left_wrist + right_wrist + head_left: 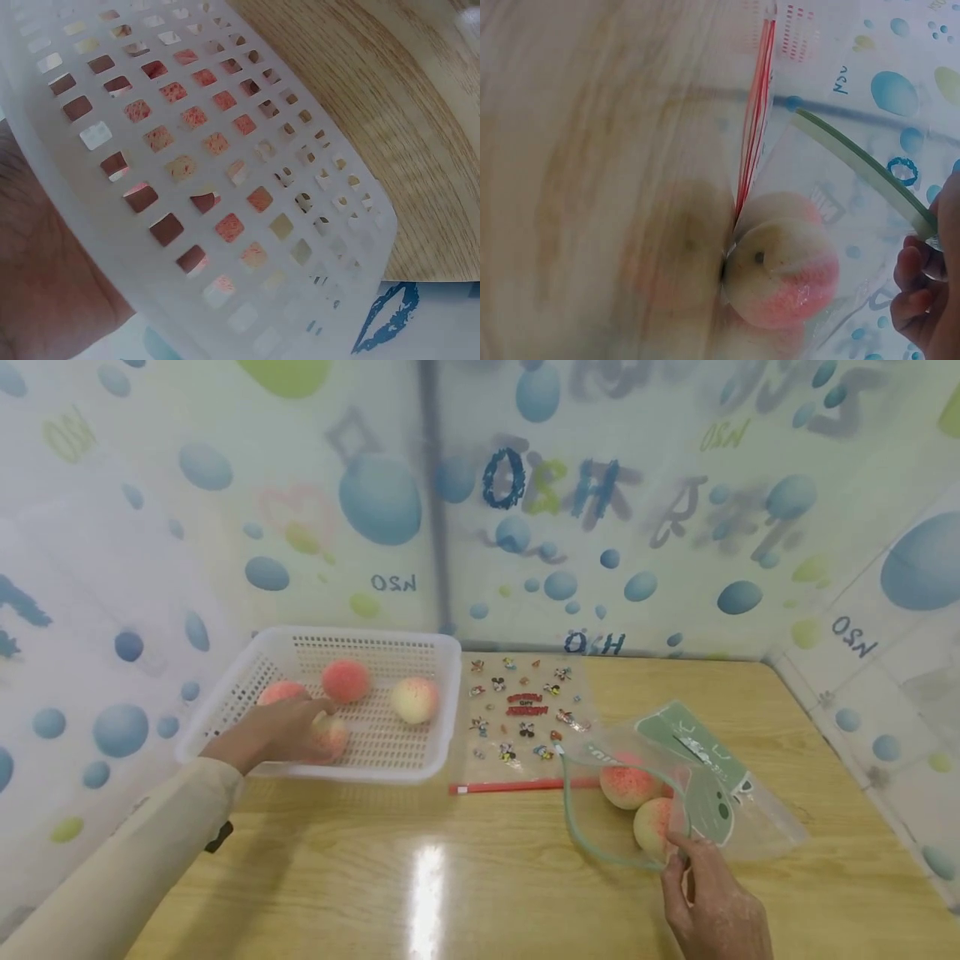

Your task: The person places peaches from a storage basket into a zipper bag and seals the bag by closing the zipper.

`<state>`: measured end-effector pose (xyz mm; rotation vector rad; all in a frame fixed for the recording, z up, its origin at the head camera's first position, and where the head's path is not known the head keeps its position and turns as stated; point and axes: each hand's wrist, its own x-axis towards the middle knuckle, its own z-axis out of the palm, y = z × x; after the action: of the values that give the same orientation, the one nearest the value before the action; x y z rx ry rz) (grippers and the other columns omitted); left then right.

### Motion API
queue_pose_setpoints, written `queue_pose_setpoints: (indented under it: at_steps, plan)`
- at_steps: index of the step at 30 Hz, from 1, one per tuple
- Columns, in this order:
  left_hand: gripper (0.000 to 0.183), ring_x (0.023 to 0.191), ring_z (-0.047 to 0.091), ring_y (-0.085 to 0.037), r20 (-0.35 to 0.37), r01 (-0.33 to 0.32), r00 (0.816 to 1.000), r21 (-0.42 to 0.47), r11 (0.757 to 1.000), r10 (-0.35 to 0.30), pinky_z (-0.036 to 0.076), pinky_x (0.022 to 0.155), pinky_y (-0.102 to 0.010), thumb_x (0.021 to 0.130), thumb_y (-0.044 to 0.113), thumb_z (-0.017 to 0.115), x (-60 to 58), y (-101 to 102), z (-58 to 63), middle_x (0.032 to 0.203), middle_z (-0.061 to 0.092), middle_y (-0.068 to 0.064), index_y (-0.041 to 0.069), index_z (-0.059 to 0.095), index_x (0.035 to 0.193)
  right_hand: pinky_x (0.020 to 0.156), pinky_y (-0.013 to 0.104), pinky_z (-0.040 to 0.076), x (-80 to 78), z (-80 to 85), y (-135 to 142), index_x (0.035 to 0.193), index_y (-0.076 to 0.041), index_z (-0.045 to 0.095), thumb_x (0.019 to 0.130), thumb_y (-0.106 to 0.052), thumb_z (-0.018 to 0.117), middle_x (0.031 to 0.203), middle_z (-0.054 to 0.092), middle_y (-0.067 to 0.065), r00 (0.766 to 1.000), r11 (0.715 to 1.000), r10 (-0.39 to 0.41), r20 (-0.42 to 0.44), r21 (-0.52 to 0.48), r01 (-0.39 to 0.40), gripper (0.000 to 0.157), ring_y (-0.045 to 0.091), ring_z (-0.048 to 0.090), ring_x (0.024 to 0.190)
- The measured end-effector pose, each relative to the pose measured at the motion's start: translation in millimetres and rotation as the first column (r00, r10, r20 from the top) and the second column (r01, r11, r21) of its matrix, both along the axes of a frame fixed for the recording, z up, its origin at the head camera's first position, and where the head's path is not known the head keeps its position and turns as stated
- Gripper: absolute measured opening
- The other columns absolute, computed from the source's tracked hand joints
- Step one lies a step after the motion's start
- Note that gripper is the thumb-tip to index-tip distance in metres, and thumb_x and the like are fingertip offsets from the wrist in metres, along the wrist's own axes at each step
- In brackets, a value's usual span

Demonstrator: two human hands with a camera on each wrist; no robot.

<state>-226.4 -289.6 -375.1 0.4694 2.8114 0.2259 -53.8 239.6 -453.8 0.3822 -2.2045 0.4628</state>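
My left hand (288, 731) reaches over the near wall of a white perforated basket (450, 710) and grips a pink-and-cream peach (333, 742) inside it. In the left wrist view the basket wall (135, 169) partly covers the hand and the fruit. Three more peaches lie in the basket, one (347, 681) at the back. Over on the right, my right hand (716, 902) pinches the green-edged mouth of a clear zip bag (607, 843), which stands agape. Two peaches, a redder one (628, 783) and a paler one (654, 825), rest in this bag.
A flat clear bag with cartoon prints (525, 718) and a red zip strip (517, 786) lies between the basket and the green-edged bag. Patterned wall panels (517, 568) enclose the wooden table (360, 860) at the back and sides.
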Motion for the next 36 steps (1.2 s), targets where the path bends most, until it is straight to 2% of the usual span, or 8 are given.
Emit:
queue_pose_setpoints:
  at_steps: [4, 11, 14, 19, 21, 27, 32, 36]
  plan:
    - [0.071, 0.097, 0.061, -0.028, -0.024, -0.007, 1.0, -0.004, 1.0, 0.006, 0.051, 0.089, -0.055, 0.086, 0.042, 0.078, 1.6, 0.3, -0.8, 0.114, 0.066, -0.013, 0.003, 0.057, 0.14, 0.036, 0.019, 0.028, -1.1, 1.4, 2.4, 0.102, 0.0, 0.069, 0.096, -0.026, 0.043, 0.071, 0.05, -0.004, 1.0, 1.0, -0.006, -0.021, -0.012, 0.006, 0.038, 0.003, 0.039, 0.051]
    - [0.06, 0.083, 0.059, -0.021, -0.084, 0.016, 0.996, 0.008, 1.0, -0.016, 0.053, 0.079, -0.047, 0.083, 0.044, 0.079, 2.5, 2.5, -1.4, 0.1, 0.068, -0.006, 0.005, 0.065, 0.127, 0.036, 0.018, 0.026, 1.0, 5.0, 3.8, 0.102, 0.0, 0.068, 0.096, -0.027, 0.042, 0.07, 0.048, -0.006, 0.999, 1.0, -0.015, 0.033, -0.014, 0.015, 0.039, 0.001, 0.036, 0.053]
    - [0.053, 0.083, 0.058, -0.019, -0.128, 0.009, 0.992, 0.073, 0.997, 0.0, 0.052, 0.078, -0.043, 0.08, 0.042, 0.082, 4.3, 6.7, 0.3, 0.1, 0.067, -0.003, 0.01, 0.064, 0.118, 0.035, 0.018, 0.026, 0.8, 4.9, 4.0, 0.102, 0.0, 0.069, 0.096, -0.027, 0.042, 0.071, 0.049, -0.006, 0.999, 1.0, -0.016, 0.027, -0.012, 0.016, 0.038, 0.001, 0.036, 0.052]
    - [0.047, 0.083, 0.056, -0.019, -0.218, -0.002, 0.975, 0.207, 0.978, 0.048, 0.049, 0.073, -0.038, 0.076, 0.04, 0.085, 9.8, 21.7, 3.2, 0.1, 0.063, -0.001, 0.018, 0.056, 0.106, 0.035, 0.018, 0.026, 0.8, 5.7, 4.5, 0.102, 0.0, 0.069, 0.096, -0.027, 0.043, 0.071, 0.048, -0.006, 1.0, 1.0, -0.01, 0.025, 0.0, 0.01, 0.038, 0.001, 0.036, 0.052]
    - [0.049, 0.079, 0.055, -0.02, -0.272, 0.024, 0.961, 0.229, 0.973, 0.041, 0.048, 0.067, -0.036, 0.075, 0.041, 0.084, 12.3, 30.2, 4.5, 0.095, 0.06, -0.001, 0.018, 0.053, 0.106, 0.035, 0.017, 0.027, 1.4, 6.9, 4.6, 0.102, 0.0, 0.069, 0.096, -0.026, 0.043, 0.071, 0.048, -0.006, 0.999, 1.0, -0.007, 0.039, 0.007, 0.006, 0.038, 0.001, 0.036, 0.053]
    - [0.062, 0.077, 0.059, -0.021, -0.455, 0.127, 0.89, 0.245, 0.961, -0.002, 0.051, 0.064, -0.038, 0.07, 0.043, 0.085, 21.0, 54.5, 7.8, 0.116, 0.057, -0.004, 0.016, 0.06, 0.12, 0.036, 0.016, 0.029, 2.6, 8.0, 4.8, 0.102, 0.0, 0.068, 0.096, -0.026, 0.042, 0.07, 0.048, -0.005, 0.996, 1.0, -0.014, 0.083, 0.024, 0.012, 0.038, 0.001, 0.038, 0.053]
    - [0.069, 0.092, 0.06, -0.024, -0.499, 0.196, 0.866, 0.286, 0.938, -0.029, 0.053, 0.074, -0.043, 0.068, 0.042, 0.088, 30.0, 73.6, 11.7, 0.12, 0.06, -0.006, 0.013, 0.062, 0.125, 0.035, 0.016, 0.028, 1.9, 5.6, 5.0, 0.102, 0.0, 0.068, 0.096, -0.027, 0.042, 0.07, 0.048, -0.005, 0.999, 1.0, -0.006, 0.054, 0.018, 0.005, 0.038, 0.001, 0.038, 0.052]
    - [0.072, 0.105, 0.061, -0.026, -0.557, 0.256, 0.829, 0.296, 0.92, -0.051, 0.054, 0.083, -0.047, 0.067, 0.044, 0.09, 33.5, 86.2, 11.3, 0.121, 0.064, -0.007, 0.011, 0.063, 0.125, 0.035, 0.016, 0.026, -1.2, 4.1, 4.7, 0.101, 0.0, 0.068, 0.096, -0.027, 0.043, 0.07, 0.05, -0.006, 1.0, 1.0, 0.002, 0.016, 0.002, -0.002, 0.038, 0.001, 0.037, 0.052]
